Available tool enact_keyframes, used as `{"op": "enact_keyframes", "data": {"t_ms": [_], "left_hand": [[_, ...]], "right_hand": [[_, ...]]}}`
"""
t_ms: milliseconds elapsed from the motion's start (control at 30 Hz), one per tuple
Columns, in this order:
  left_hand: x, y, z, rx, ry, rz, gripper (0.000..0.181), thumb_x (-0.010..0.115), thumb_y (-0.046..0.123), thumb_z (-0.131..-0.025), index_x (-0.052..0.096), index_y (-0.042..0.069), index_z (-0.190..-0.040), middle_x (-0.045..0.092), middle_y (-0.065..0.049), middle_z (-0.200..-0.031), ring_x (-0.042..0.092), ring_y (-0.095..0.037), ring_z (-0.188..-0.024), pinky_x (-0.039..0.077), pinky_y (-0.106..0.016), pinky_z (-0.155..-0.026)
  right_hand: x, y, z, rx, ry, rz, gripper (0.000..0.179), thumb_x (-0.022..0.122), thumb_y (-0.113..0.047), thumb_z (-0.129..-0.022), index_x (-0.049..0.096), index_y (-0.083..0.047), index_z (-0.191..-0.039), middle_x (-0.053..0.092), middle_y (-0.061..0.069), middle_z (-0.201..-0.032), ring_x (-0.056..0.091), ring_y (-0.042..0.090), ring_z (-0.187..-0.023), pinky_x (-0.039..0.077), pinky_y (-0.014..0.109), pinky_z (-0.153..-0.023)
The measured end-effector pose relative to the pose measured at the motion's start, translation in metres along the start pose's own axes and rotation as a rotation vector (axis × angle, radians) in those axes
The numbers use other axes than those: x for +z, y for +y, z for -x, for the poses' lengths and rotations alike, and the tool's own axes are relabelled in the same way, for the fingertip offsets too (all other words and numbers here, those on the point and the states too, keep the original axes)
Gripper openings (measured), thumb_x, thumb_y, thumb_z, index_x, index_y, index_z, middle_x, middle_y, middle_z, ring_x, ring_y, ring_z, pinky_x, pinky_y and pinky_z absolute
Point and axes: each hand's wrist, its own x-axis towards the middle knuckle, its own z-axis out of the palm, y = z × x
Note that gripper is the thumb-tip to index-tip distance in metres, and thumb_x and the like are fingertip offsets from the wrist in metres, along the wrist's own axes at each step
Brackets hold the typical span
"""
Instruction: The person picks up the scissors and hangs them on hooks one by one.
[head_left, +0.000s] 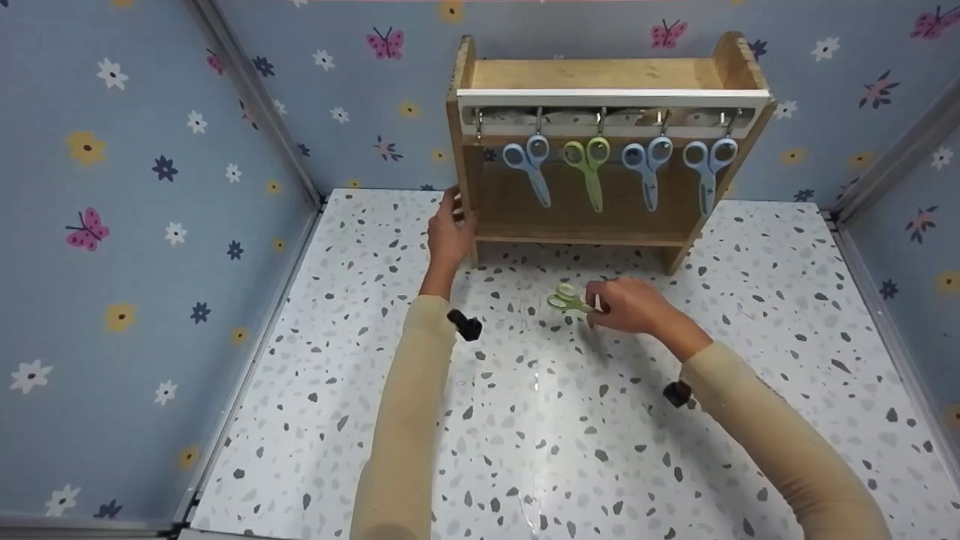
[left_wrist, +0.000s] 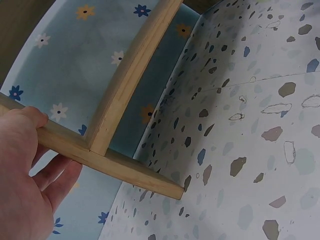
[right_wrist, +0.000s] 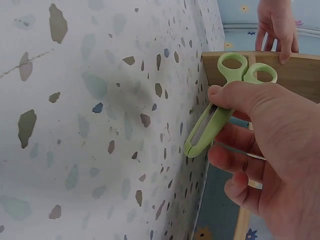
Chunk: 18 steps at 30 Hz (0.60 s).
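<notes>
A wooden rack (head_left: 592,73) stands at the back of the table. My left hand (head_left: 448,236) grips the rack's left side panel (left_wrist: 130,172), thumb on one face and fingers on the other in the left wrist view. In front of the rack, just above the tabletop, my right hand (head_left: 634,304) holds green scissors (right_wrist: 214,131) by their blade end, between thumb and fingers. The handle loops of these scissors point left, towards the rack in the right wrist view. From the rack's hooks hang a green pair of scissors (head_left: 592,176) and three blue pairs (head_left: 537,180).
The leftmost metal hook (head_left: 479,124) sits on the rack's white front rail (head_left: 615,93). A speckled white tabletop (head_left: 525,420) spreads in front. Blue flowered panels (head_left: 150,300) enclose it at the left, back and right.
</notes>
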Motion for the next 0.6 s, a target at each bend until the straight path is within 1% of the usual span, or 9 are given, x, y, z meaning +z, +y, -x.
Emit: {"op": "enact_keyframes", "data": {"t_ms": [167,267,433,500,600], "left_hand": [[0.0,-0.001,0.0,-0.004,-0.011,0.009,0.057,0.061,0.018,-0.116,0.045,0.014,-0.171,0.061,-0.021,-0.167,0.069,-0.038,-0.145,0.061,-0.054,-0.118],[0.0,0.0,-0.001,-0.002,-0.012,0.011,0.057,0.061,0.017,-0.116,0.045,0.015,-0.171,0.061,-0.021,-0.166,0.069,-0.039,-0.145,0.061,-0.054,-0.118],[0.0,0.0,0.0,-0.013,-0.013,0.015,0.057,0.061,0.017,-0.116,0.045,0.016,-0.171,0.061,-0.02,-0.167,0.068,-0.038,-0.146,0.06,-0.054,-0.119],[0.0,0.0,0.0,-0.018,-0.015,0.017,0.058,0.061,0.017,-0.116,0.045,0.016,-0.171,0.06,-0.02,-0.168,0.067,-0.038,-0.147,0.06,-0.054,-0.119],[0.0,0.0,0.0,-0.023,-0.015,0.019,0.058,0.06,0.017,-0.116,0.043,0.016,-0.172,0.059,-0.019,-0.169,0.067,-0.037,-0.148,0.06,-0.053,-0.12]], "right_hand": [[-0.006,-0.004,-0.002,0.009,0.007,0.023,0.018,0.085,-0.024,-0.1,0.077,-0.01,-0.109,0.078,0.008,-0.085,0.06,0.018,-0.067,0.045,0.034,-0.06],[-0.008,-0.005,-0.003,0.016,0.012,0.019,0.018,0.085,-0.024,-0.1,0.077,-0.01,-0.11,0.079,0.008,-0.086,0.061,0.018,-0.068,0.046,0.033,-0.06],[-0.008,-0.006,-0.006,0.017,0.034,0.009,0.018,0.085,-0.026,-0.101,0.077,-0.011,-0.108,0.078,0.007,-0.084,0.059,0.017,-0.067,0.045,0.034,-0.061],[-0.008,-0.006,-0.008,0.013,0.047,-0.002,0.018,0.085,-0.025,-0.101,0.077,-0.01,-0.108,0.078,0.007,-0.084,0.06,0.018,-0.067,0.047,0.036,-0.061],[-0.01,-0.006,-0.011,0.01,0.069,-0.025,0.018,0.085,-0.023,-0.1,0.078,-0.008,-0.107,0.08,0.009,-0.087,0.065,0.019,-0.07,0.053,0.04,-0.064]]}}
